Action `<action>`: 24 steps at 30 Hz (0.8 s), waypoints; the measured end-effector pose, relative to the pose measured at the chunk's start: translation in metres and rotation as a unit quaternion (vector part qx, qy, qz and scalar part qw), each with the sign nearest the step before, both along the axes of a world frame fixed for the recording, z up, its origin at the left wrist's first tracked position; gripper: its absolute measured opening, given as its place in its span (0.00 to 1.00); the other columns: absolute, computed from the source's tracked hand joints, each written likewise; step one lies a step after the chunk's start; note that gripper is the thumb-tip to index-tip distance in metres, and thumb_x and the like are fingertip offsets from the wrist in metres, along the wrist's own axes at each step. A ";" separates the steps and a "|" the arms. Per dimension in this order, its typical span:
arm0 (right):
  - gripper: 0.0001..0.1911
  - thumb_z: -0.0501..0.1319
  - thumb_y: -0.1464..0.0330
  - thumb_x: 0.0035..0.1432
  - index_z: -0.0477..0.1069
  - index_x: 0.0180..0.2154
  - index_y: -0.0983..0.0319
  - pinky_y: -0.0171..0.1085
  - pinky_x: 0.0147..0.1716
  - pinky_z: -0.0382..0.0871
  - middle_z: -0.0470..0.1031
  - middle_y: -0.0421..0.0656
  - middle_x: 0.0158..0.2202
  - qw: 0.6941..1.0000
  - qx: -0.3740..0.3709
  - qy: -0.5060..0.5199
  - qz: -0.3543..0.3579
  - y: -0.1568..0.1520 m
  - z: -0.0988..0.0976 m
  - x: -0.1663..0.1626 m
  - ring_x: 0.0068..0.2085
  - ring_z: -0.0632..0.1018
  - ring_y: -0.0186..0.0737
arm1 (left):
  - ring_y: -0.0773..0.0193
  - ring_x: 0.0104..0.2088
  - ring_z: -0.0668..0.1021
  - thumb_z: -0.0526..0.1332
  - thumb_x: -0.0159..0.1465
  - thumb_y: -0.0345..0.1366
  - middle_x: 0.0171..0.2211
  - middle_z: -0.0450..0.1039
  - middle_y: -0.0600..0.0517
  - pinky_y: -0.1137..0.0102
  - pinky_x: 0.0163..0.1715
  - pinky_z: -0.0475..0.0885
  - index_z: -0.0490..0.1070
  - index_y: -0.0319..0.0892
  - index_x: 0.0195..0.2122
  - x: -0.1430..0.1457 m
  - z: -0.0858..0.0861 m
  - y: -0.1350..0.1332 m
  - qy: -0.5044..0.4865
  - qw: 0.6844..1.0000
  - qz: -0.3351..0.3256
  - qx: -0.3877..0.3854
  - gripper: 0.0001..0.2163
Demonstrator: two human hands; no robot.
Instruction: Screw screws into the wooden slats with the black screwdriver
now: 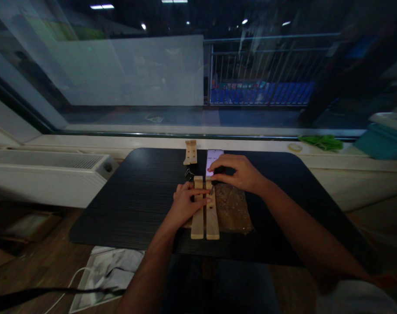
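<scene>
Two pale wooden pieces lie side by side, lengthwise, on a rough brown board. My left hand reaches across them from the left. Its fingers are stretched out, with the index finger and thumb resting on the right piece beside its small dark holes. Above that piece, my right hand is closed in a pinch. From it a small tool with a dark top and a thin metal tip points down at the wood near my left fingertips. Its exact kind is too small to make out.
Beyond my hands on the black table lie a phone with a lit screen, a third wooden piece with holes, and small dark metal parts. A tape roll and green cloth-like item sit on the windowsill.
</scene>
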State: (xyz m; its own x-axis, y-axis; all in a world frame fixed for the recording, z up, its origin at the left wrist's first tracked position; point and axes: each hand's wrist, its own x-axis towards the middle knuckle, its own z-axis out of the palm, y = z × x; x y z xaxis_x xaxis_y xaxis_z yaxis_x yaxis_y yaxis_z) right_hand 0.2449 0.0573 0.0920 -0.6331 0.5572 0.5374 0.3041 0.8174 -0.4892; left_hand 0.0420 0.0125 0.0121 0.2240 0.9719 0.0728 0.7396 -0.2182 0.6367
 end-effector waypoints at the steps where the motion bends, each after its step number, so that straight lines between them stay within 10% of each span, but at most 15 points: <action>1: 0.08 0.62 0.65 0.60 0.75 0.41 0.60 0.37 0.42 0.70 0.81 0.42 0.40 1.000 0.007 -0.006 0.010 0.000 0.001 0.001 0.41 0.78 0.37 | 0.55 0.44 0.68 0.67 0.59 0.43 0.39 0.67 0.51 0.57 0.51 0.63 0.80 0.55 0.44 0.000 0.000 0.000 0.000 1.000 -0.001 0.000 0.12; 10: 0.24 0.56 0.72 0.63 0.65 0.60 0.56 0.38 0.42 0.72 0.79 0.44 0.48 0.997 -0.040 -0.064 0.021 -0.004 0.013 0.015 0.41 0.79 0.37 | 0.54 0.44 0.68 0.67 0.60 0.43 0.38 0.67 0.50 0.58 0.49 0.65 0.80 0.53 0.45 0.000 0.001 0.000 0.000 1.000 -0.008 0.004 0.12; 24: 0.11 0.65 0.63 0.57 0.73 0.40 0.62 0.34 0.34 0.68 0.75 0.41 0.33 0.999 -0.048 -0.015 -0.014 0.000 0.007 0.008 0.32 0.75 0.35 | 0.54 0.44 0.67 0.68 0.59 0.43 0.38 0.67 0.51 0.59 0.49 0.64 0.80 0.55 0.45 0.000 0.001 0.000 -0.003 1.000 -0.001 -0.003 0.12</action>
State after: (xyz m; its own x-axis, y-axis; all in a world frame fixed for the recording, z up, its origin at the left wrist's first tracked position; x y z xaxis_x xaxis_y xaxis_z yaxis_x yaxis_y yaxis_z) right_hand 0.2526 0.0574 0.0995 -0.6319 0.6223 0.4621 0.3419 0.7588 -0.5544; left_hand 0.0420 0.0129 0.0126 0.2265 0.9716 0.0688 0.7357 -0.2169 0.6417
